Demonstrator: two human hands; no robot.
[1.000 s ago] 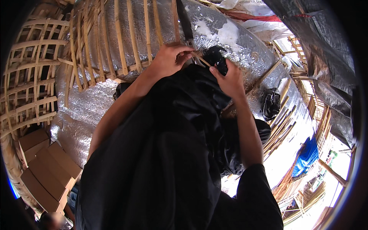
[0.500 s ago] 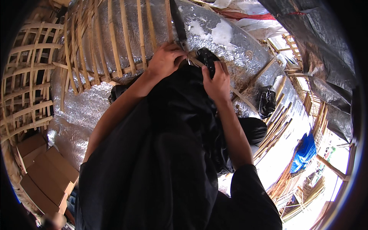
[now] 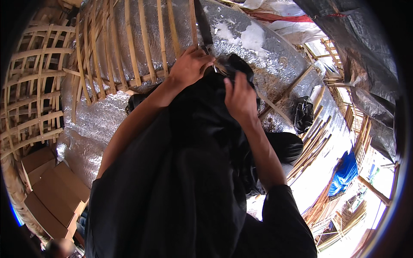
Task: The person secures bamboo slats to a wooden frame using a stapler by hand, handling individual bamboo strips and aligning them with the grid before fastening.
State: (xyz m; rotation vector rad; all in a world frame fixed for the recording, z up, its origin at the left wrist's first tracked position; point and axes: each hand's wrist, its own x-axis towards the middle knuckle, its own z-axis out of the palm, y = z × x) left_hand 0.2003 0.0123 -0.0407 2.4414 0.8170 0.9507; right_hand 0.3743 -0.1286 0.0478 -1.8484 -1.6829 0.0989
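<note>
My left hand is closed in a pinch above my lap, fingertips at the lower end of a long dark flat strip. What the fingers hold is hidden; a small shiny bit shows just below them. My right hand is close by on the right, its fingers smeared by motion. Just beyond its fingertips is a black object, partly blurred, whose kind I cannot make out. A pale bamboo strip slants away to the right of that hand. Black cloth covers my lap beneath both hands.
A frame of bamboo slats lies beyond my left hand on silvery sheeting. Woven bamboo lattice stands at left, above cardboard boxes. On the right are a black bundle, bamboo sticks and blue plastic sheeting.
My right hand has drawn back slightly toward me from the black object, its fingers now blurred. My left hand stays pinched at the end of the dark strip. The view has shifted slightly.
</note>
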